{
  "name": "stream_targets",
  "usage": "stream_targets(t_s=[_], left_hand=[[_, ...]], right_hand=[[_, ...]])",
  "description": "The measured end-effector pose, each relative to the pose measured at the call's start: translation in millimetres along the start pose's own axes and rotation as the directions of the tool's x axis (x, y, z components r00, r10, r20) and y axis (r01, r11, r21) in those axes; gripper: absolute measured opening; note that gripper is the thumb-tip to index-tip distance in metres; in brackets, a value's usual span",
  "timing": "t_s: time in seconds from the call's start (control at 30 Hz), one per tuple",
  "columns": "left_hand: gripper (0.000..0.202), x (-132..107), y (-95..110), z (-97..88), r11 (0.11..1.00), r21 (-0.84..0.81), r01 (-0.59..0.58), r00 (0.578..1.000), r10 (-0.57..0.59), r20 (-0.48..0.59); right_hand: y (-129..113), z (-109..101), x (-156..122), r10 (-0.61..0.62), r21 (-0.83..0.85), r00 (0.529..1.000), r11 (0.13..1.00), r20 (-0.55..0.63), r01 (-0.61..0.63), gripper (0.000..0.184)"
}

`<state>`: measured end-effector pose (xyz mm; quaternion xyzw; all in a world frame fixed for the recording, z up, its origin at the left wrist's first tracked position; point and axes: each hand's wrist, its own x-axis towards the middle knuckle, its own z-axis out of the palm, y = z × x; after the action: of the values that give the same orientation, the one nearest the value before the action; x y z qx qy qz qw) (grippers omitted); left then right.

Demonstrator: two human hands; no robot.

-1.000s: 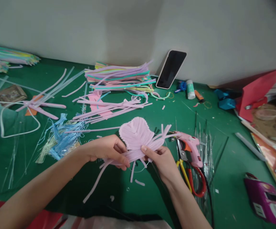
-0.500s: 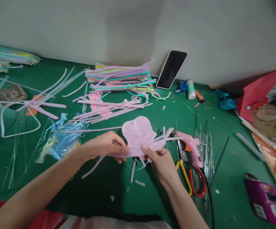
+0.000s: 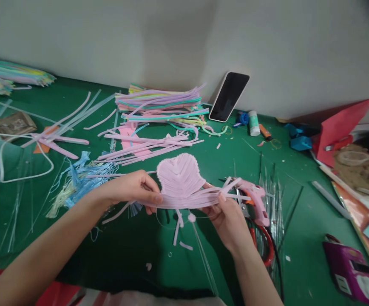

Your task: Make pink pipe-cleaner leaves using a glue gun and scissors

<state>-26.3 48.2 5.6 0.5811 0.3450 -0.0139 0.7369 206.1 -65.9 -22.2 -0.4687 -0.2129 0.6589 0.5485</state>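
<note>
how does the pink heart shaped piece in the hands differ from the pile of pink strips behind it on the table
The pink heart-shaped woven piece is strips joined into one flat panel with loose ends trailing; the loose pile of pink strips lies separate and straight. The heart is held off the green table between the left hand and right hand; the pile rests on it. Both share the same pale pink.
</note>
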Motion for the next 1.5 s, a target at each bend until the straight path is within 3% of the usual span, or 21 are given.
stream_targets(t_s=[0.17,0.33,0.53,0.63,0.8,0.97,1.3,1.5], left_hand=[[0.022,0.2,0.5,-12.9,1.0,0.012,-0.007,0.998,0.006,0.062],[0.019,4.4,8.3,-17.6,0.996,0.084,0.005,0.997,-0.012,0.077],[0.021,10.1,13.7,-19.7,0.98,0.196,-0.029,0.994,0.007,0.111],[0.02,11.4,16.5,-21.0,0.974,0.223,-0.026,0.99,-0.006,0.143],[0.02,15.9,16.0,-23.0,0.963,0.27,-0.025,0.991,-0.013,0.136],[0.021,18.9,14.2,-23.4,0.959,0.282,-0.016,0.988,-0.028,0.15],[0.019,17.7,18.6,-22.1,0.96,0.28,-0.019,0.991,-0.02,0.134],[0.021,21.9,19.9,-25.2,0.948,0.318,-0.007,0.991,-0.035,0.125]], right_hand=[[1.0,-3.7,2.0,0.019,0.063,1.0,0.998,0.018,-0.02,0.031],[0.9,-0.6,6.9,0.051,0.127,0.991,0.991,-0.127,-0.035,0.029],[-4.4,4.3,10.1,0.105,0.11,0.972,0.99,-0.211,-0.083,0.032],[-6.2,2.8,11.9,0.102,0.047,0.973,0.994,-0.205,-0.095,0.029],[-9.1,-4.3,16.9,-0.051,-0.161,0.977,0.987,-0.207,0.018,0.024],[-11.2,-3.8,20.5,-0.069,-0.212,0.97,0.977,-0.234,0.018,0.026],[-3.5,9.3,13.0,0.029,-0.178,0.99,0.983,-0.137,-0.054,0.029],[4.7,13.2,13.2,0.102,-0.149,0.982,0.981,-0.158,-0.126,0.028]])
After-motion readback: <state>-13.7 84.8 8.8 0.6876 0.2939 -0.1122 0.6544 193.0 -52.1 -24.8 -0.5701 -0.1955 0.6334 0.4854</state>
